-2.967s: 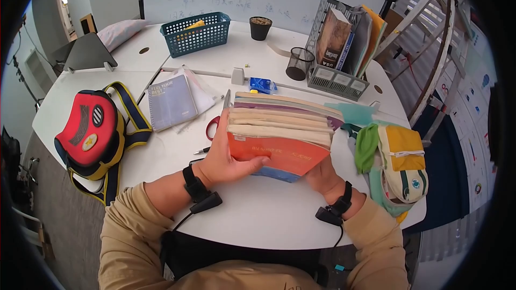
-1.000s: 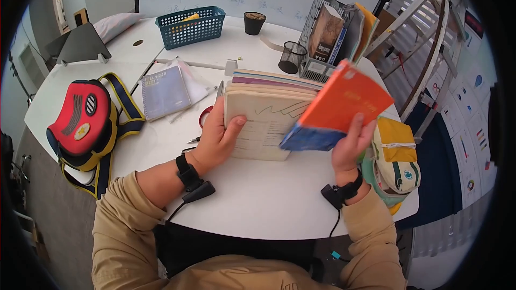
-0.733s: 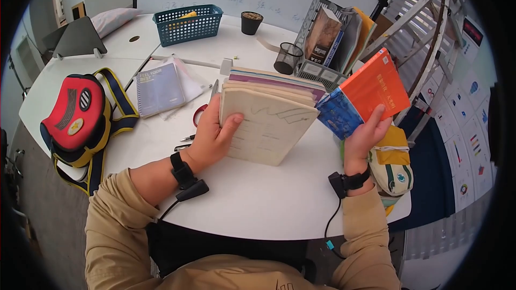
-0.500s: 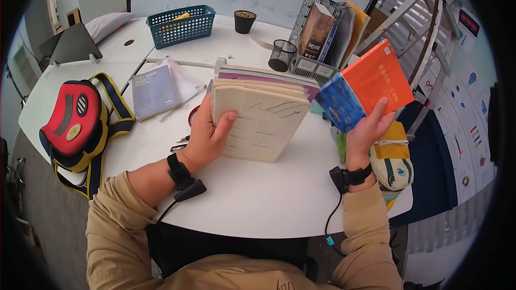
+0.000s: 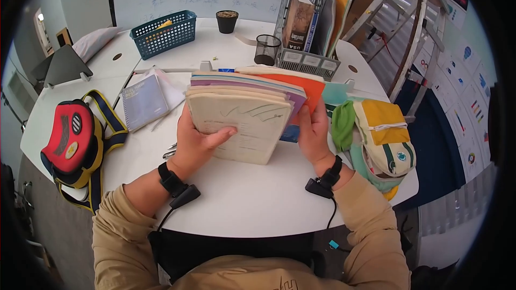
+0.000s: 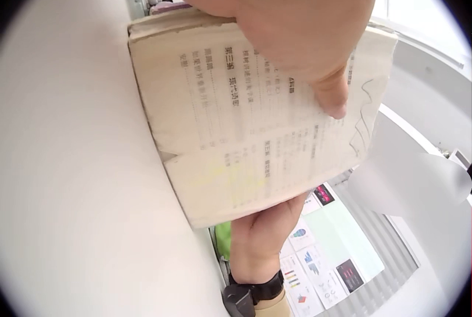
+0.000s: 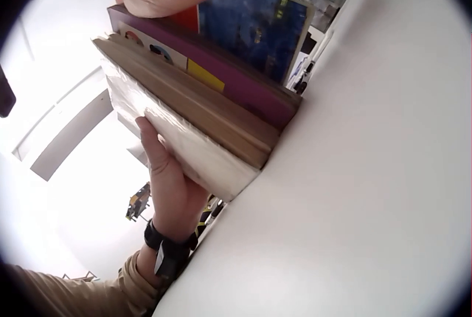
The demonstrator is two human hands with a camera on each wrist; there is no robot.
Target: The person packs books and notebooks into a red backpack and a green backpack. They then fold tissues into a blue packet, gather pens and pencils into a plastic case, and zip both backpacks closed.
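Several worn books [image 5: 242, 129] stand on edge on the white table, a coverless one with a scribbled page facing me. My left hand [image 5: 193, 142] grips their left side, its thumb pressed on that page. A purple book [image 7: 240, 88] stands further back in the bundle. Behind it is an orange-and-blue book [image 5: 313, 95], its blue cover part showing in the right wrist view. My right hand [image 5: 317, 137] holds the right side of the orange-and-blue book, thumb toward me, right at the purple book's edge. Its other fingers are mostly hidden behind.
A red backpack [image 5: 71, 142] and a spiral notebook [image 5: 144, 102] lie left; a cream, yellow and green bag [image 5: 384, 139] lies right. Behind stand a teal basket [image 5: 164, 40], a potted plant [image 5: 227, 24], a mesh pen cup [image 5: 267, 51] and a grey file rack [image 5: 309, 62].
The orange-and-blue book went from the front of the bundle out to the right in my right hand, then back behind the other books. My left hand kept its grip on the bundle.
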